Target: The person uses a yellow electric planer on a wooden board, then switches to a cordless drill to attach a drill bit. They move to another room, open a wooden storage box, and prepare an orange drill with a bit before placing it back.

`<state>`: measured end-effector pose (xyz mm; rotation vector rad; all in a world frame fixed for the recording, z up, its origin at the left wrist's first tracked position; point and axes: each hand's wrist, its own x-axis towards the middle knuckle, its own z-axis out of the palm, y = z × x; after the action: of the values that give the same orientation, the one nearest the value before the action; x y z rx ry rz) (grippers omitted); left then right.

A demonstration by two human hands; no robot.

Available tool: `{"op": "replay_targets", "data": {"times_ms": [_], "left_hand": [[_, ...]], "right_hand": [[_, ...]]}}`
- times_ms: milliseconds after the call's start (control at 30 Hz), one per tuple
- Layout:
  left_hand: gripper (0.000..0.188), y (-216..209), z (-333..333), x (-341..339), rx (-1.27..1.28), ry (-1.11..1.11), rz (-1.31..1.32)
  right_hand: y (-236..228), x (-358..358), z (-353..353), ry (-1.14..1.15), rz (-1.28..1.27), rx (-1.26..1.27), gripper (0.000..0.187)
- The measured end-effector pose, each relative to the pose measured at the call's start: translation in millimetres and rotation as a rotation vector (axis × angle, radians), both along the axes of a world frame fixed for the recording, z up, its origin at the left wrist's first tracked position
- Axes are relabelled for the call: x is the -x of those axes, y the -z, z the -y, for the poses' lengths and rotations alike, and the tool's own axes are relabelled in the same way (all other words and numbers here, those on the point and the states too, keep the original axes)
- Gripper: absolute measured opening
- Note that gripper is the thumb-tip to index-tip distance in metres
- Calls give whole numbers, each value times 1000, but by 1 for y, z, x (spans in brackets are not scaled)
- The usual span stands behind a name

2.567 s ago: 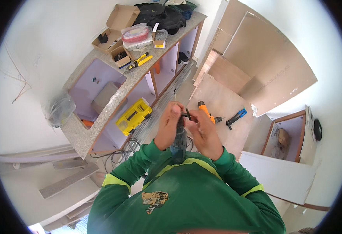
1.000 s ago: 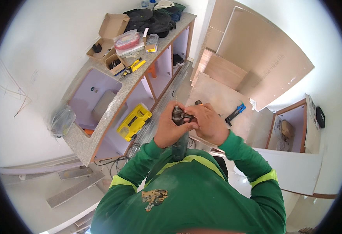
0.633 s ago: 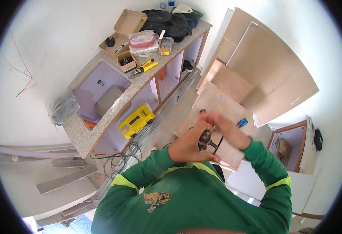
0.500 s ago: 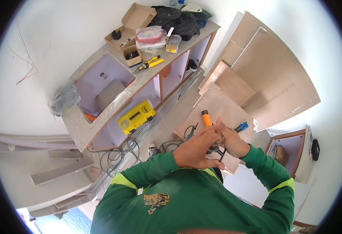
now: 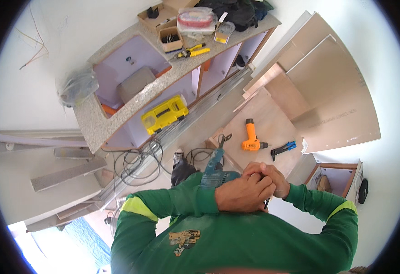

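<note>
A teal corded power drill [image 5: 214, 168] lies across the front of my body, its handle pointing up and away. My left hand [image 5: 244, 193] is closed around the drill's front end. Over the same end, my right hand [image 5: 274, 178] is closed too, its fingers meeting the left ones. Chuck and tip are hidden between the hands; a short black piece sticks out below them. Beyond the hands, an orange cordless drill [image 5: 252, 140] lies on a wooden board [image 5: 273, 123]. Beside it rests a black and blue hand tool [image 5: 283, 150].
A black cable [image 5: 138, 166] coils on the floor at left. The stone counter [image 5: 131, 98] carries boxes and yellow-handled pliers [image 5: 193, 51]; a yellow toolbox [image 5: 165, 114] sits below its edge. Large brown panels [image 5: 337, 91] lean at the right, near an open cabinet [image 5: 339, 176].
Both hands have come down closer to my body, and their fingers have closed together around the drill's front end. The teal drill and orange drill now show more fully.
</note>
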<state>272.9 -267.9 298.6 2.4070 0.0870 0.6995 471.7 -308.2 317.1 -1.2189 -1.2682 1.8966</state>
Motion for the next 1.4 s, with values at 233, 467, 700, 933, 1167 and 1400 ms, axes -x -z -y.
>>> {"op": "replay_targets", "data": {"times_ms": [233,467,700,933,1167,1400], "left_hand": [[61,-1,-38,8,400,-20,-100],[60,-37,-107,-10,741,-377,238],[43,-10,-79,-24,1202,-283,231],[52,-10,-77,-30,1593,163,402],[51,-21,-77,-35,1745,301,325],[51,-24,-59,-45,1075,-305,442]], "right_hand": [[25,22,-31,321,135,-179,83],[-71,12,-75,237,826,-1173,54],[-80,20,-65,103,734,-1083,43],[-79,10,-40,184,1046,-972,45],[-91,8,-34,31,1270,-1048,37],[-80,20,-36,251,1036,-1102,31]]}}
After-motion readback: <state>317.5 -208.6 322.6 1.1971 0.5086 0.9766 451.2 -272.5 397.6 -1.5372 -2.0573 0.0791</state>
